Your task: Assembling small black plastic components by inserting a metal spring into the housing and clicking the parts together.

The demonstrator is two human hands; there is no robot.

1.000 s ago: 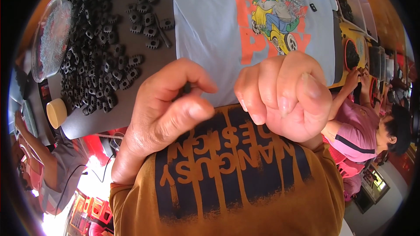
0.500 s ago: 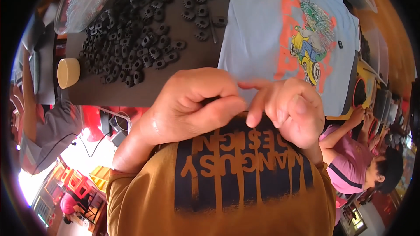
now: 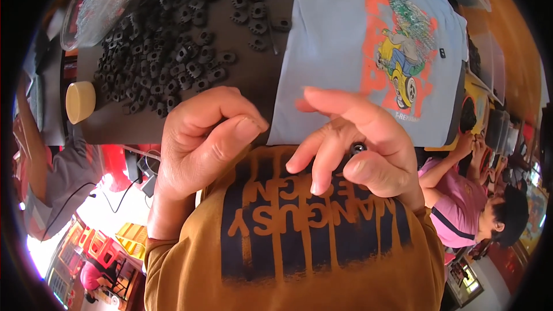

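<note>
My left hand point(image 3: 210, 138) is curled closed in front of my chest. Its thumb presses toward the bent index finger, and whatever lies inside is hidden. To its right, my right hand point(image 3: 360, 138) has its index finger stretched out and its other fingers half bent. A small shiny black round piece point(image 3: 358, 148) shows between those fingers and the thumb. Beyond my left hand, many black toothed plastic parts point(image 3: 167, 63) are heaped on the dark tabletop point(image 3: 109, 132). A smaller group of the same parts point(image 3: 256, 8) lies beside a light blue T-shirt point(image 3: 322, 52).
Small clear pieces point(image 3: 412, 17) lie on the shirt's print, near a tiny black part point(image 3: 442, 53). A beige cup point(image 3: 80, 102) stands at the table's left edge, below a clear bag point(image 3: 106, 6). A co-worker in pink point(image 3: 458, 201) sits at the right.
My hands have drawn apart, the left one moving left. My right fingers have spread, and the black round piece has come into sight among them.
</note>
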